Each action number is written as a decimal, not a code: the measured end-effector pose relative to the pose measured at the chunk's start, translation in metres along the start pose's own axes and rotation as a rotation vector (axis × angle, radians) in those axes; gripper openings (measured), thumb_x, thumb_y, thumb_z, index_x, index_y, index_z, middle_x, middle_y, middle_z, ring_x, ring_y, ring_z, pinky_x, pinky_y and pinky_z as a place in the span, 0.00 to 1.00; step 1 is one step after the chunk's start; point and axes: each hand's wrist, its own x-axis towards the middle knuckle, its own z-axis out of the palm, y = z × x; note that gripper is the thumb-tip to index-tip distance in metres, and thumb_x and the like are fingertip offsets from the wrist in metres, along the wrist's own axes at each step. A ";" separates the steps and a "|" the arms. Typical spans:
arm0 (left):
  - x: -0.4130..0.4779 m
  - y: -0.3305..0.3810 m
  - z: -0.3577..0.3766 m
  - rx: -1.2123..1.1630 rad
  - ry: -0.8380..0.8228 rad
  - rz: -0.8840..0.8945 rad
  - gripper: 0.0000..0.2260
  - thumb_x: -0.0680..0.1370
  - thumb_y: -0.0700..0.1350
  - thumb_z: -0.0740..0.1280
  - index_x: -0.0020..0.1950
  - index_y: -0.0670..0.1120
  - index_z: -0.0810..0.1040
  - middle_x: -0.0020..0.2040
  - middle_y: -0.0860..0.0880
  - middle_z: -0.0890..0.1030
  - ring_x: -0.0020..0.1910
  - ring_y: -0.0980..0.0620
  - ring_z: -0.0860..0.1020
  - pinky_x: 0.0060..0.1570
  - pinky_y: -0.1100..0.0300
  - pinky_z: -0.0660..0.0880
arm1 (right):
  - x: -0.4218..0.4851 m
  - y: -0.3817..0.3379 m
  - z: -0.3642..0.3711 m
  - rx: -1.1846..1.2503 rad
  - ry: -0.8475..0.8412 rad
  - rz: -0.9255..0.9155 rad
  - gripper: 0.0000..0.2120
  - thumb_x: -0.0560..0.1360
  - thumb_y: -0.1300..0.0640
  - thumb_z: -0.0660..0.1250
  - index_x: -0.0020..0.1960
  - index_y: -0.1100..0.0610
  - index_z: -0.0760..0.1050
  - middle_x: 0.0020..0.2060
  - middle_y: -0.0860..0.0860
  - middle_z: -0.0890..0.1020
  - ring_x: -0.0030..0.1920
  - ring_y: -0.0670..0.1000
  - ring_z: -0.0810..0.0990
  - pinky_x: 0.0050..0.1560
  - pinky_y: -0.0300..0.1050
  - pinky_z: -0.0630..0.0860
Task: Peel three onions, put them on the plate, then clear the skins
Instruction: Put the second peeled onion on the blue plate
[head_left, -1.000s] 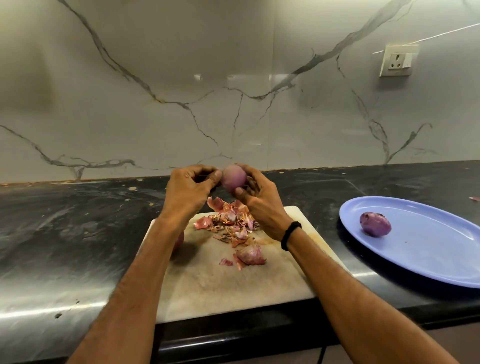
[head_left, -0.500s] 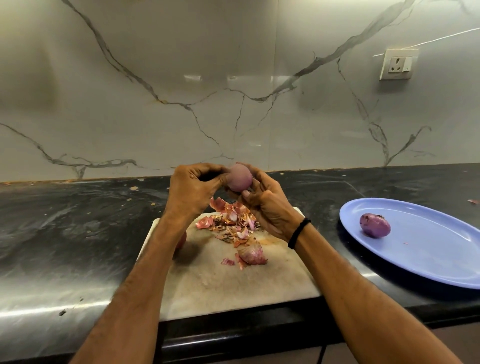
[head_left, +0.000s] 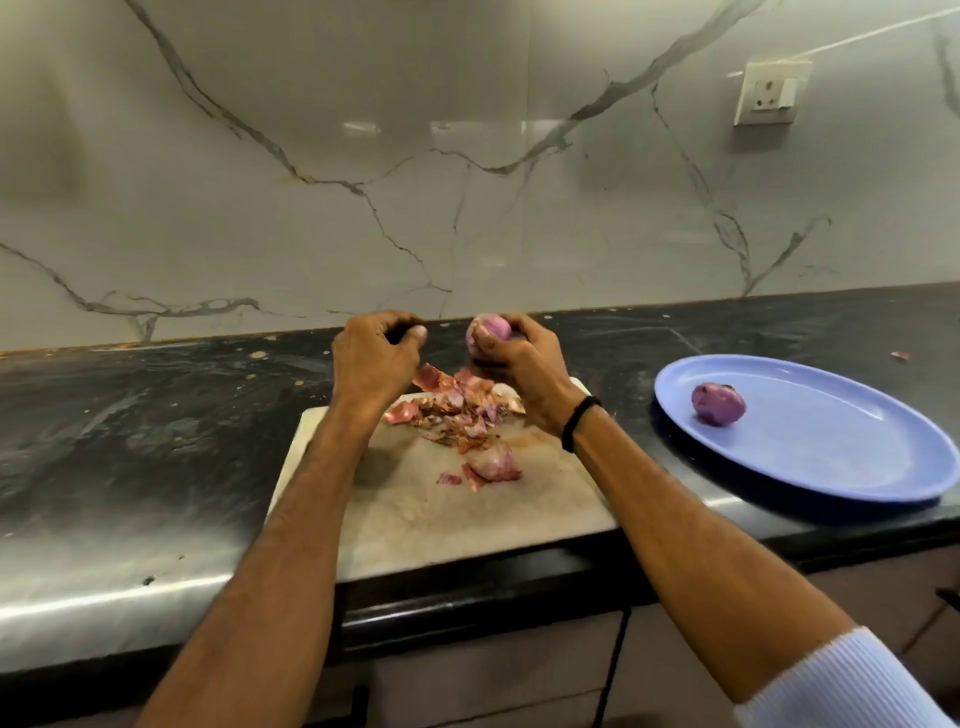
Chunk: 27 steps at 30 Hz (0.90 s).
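Head view shows us the right hand (head_left: 524, 374) holding an onion (head_left: 488, 332) above the far edge of the cutting board (head_left: 441, 525). Its fingers are curled round the bulb from the right, and the thumb presses on the near side. The left hand (head_left: 371, 358) is just beside it on the left and does not touch the onion. Its fingers are curled with thumb and forefinger tips close together, and we cannot tell if a scrap of skin is pinched between them. The onion looks nearly bare and nearly round, so we cannot name its long axis.

We judge that the coming move goes to the plate (head_left: 841, 467). It lies to the right of the holding hand and a little nearer, well apart from it, so the right hand is the closer one. One peeled onion (head_left: 718, 404) lies on the plate's far left part. The skins (head_left: 457, 410) lie in a heap on the cutting board, below both hands.

The desk (head_left: 156, 415) is dark polished stone with small crumbs. The wall (head_left: 467, 182) behind is pale veined marble, with a socket (head_left: 768, 94) at far right.
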 end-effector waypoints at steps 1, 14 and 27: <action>0.002 -0.004 -0.005 0.020 0.012 -0.011 0.12 0.80 0.43 0.71 0.62 0.43 0.82 0.57 0.45 0.85 0.53 0.53 0.82 0.58 0.57 0.79 | 0.004 -0.001 0.003 -0.067 0.029 -0.019 0.17 0.73 0.62 0.74 0.60 0.60 0.75 0.54 0.58 0.80 0.51 0.56 0.83 0.51 0.52 0.82; -0.014 0.003 0.028 0.231 0.056 0.298 0.18 0.79 0.45 0.70 0.67 0.39 0.78 0.52 0.37 0.83 0.53 0.38 0.80 0.59 0.41 0.76 | -0.073 -0.045 -0.124 -0.939 0.662 -0.268 0.25 0.67 0.53 0.78 0.62 0.55 0.74 0.54 0.54 0.72 0.50 0.54 0.76 0.55 0.41 0.71; -0.022 -0.001 0.025 0.259 0.196 0.345 0.15 0.81 0.40 0.67 0.66 0.37 0.76 0.53 0.33 0.82 0.53 0.34 0.78 0.62 0.39 0.71 | -0.096 -0.056 -0.233 -1.302 0.565 0.303 0.25 0.72 0.52 0.72 0.66 0.61 0.71 0.63 0.61 0.76 0.65 0.61 0.71 0.63 0.51 0.69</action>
